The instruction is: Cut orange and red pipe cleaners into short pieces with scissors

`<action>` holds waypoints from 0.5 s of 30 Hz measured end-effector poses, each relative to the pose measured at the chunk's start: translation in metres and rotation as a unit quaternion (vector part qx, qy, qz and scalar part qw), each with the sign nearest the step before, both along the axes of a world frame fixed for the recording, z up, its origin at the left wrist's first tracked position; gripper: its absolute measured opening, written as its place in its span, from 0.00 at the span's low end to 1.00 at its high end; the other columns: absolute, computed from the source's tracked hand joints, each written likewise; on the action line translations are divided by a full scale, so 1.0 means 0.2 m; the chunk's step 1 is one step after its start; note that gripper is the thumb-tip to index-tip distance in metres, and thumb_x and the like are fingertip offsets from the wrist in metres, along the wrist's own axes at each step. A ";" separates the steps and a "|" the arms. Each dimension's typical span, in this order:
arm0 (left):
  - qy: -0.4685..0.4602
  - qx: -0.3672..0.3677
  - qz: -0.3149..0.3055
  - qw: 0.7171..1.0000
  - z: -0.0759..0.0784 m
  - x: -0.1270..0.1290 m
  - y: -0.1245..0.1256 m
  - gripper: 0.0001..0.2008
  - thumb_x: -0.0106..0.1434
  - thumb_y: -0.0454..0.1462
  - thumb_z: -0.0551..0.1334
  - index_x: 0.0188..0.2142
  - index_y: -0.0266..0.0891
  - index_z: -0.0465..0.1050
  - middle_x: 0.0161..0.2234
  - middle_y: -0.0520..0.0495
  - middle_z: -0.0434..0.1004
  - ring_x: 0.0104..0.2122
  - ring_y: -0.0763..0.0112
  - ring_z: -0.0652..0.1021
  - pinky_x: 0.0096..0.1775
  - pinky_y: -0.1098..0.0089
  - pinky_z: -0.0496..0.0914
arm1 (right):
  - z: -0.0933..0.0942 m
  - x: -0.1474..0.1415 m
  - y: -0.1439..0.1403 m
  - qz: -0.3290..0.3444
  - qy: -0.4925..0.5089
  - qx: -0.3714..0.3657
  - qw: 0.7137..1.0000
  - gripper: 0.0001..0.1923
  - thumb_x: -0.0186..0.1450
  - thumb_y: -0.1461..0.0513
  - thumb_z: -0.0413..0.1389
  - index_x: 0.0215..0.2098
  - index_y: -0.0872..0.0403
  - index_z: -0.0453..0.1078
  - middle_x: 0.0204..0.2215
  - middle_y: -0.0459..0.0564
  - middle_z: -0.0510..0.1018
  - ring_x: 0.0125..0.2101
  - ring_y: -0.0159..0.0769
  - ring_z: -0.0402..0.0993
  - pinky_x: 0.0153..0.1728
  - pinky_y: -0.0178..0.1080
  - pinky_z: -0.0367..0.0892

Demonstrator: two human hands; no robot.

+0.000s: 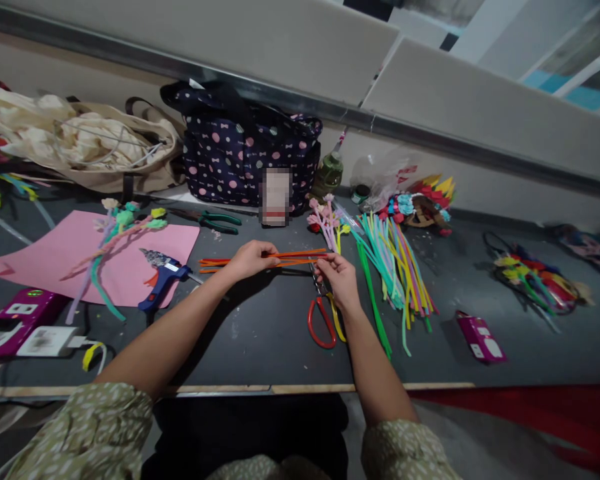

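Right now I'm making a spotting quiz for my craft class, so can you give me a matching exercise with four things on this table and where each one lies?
Things:
1. orange pipe cleaners
2. scissors
3. glue gun
4. polka-dot bag

Places:
A. at the edge of the pink paper
B. at the back, against the wall
C. held between the left hand and the right hand
D. on the table, just beside the right hand

Pairs: 1-C, 2-D, 3-A, 4-B
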State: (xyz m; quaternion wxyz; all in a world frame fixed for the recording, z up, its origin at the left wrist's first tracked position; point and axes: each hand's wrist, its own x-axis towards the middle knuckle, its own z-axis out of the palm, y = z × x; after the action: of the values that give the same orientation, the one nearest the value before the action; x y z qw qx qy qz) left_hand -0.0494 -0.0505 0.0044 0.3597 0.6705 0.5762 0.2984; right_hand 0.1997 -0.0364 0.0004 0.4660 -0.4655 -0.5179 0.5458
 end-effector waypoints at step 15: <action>-0.052 -0.012 -0.024 0.998 -0.02 0.01 0.00 0.13 0.59 0.44 0.61 0.29 0.36 0.75 0.21 0.53 0.71 0.23 0.74 0.70 0.28 0.74 0.61 | 0.00 -0.01 -0.01 -0.006 0.033 0.023 0.999 0.14 0.55 0.53 0.65 0.33 0.53 0.71 0.26 0.45 0.76 0.28 0.33 0.76 0.24 0.32 0.70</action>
State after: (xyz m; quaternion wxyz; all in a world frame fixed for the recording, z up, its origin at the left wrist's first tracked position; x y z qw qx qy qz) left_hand -0.0481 -0.0501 0.0006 0.4038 0.6639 0.5437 0.3170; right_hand 0.1974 -0.0382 0.0008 0.4968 -0.4390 -0.5121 0.5462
